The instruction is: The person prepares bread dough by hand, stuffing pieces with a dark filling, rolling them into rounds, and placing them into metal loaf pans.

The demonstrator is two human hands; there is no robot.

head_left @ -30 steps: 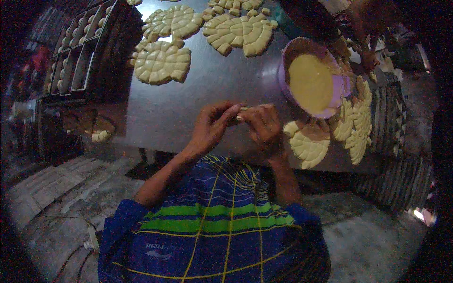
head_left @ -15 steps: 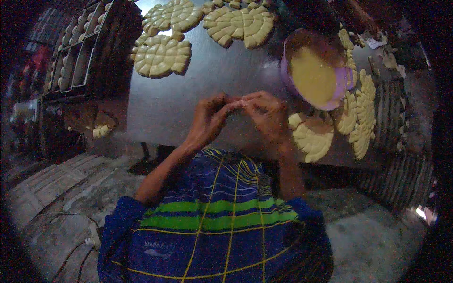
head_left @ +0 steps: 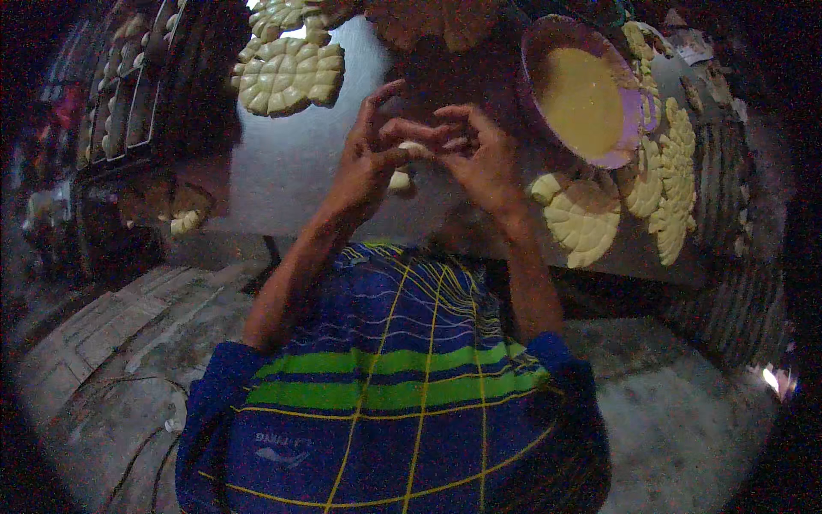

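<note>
Above the metal table (head_left: pixel 282 171) my two hands meet at the fingertips. A small piece of pale dough (head_left: pixel 416 150) is pinched between thumbs and fingers, with my left hand (head_left: pixel 364 163) on one side and my right hand (head_left: pixel 484 158) on the other. Just below it, beside the left thumb, shows another small pale dough lump (head_left: pixel 399 181); whether it touches the hand I cannot tell. To the right of my right hand lies a scored, fan-shaped dough piece (head_left: pixel 586 227), with a small dough roll (head_left: pixel 545 188) at its upper left.
A purple basin (head_left: pixel 533 86) of yellow liquid stands at the far right. Beyond it lie segmented dough strips (head_left: pixel 678 184). Large scored dough rounds (head_left: pixel 289 77) occupy the far left of the table. A dark rack (head_left: pixel 128 94) holding dough pieces is at the left.
Both hands have moved farther up the picture, and their fingers have spread more. A dough lump now shows below them. The view has shifted slightly, and a shadow covers the far dough round.
</note>
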